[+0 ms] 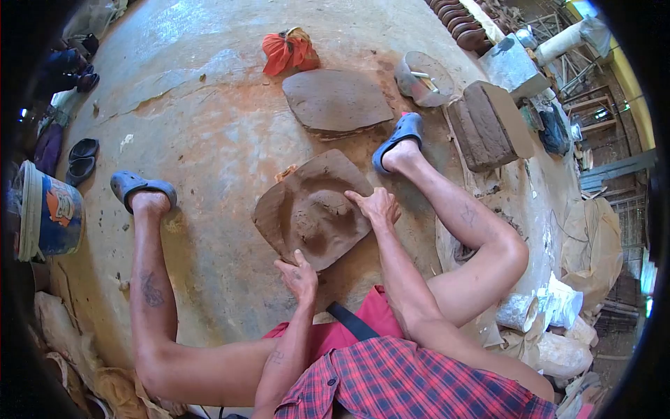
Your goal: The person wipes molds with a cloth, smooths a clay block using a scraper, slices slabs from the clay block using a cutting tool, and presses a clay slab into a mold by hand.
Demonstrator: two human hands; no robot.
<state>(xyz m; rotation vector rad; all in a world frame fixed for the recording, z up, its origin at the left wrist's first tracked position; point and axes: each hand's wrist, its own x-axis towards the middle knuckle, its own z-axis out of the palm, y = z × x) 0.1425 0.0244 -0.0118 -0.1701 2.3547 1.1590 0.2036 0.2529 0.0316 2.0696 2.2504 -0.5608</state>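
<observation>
A square slab of brown clay (314, 209) lies between my legs, its middle pressed into a mould or hollow with a raised lump. My left hand (299, 278) grips the slab's near-left edge, thumb on top and fingers at the rim. At the right corner, my right hand (377, 206) holds the edge with its thumb on the upper face. The undersides of both hands' grips are hidden. Beyond the slab lies a flat clay sheet (338, 101). A thick stacked clay block (488, 126) stands to the right, beside a round tub (424, 78) with tools in it.
An orange cloth bundle (289, 52) sits at the top. At the left are a blue and white bucket (59, 213) and dark shoes (82, 162). White containers (520, 311) and sacking (593, 241) lie at the right. Part of another person shows at the upper left.
</observation>
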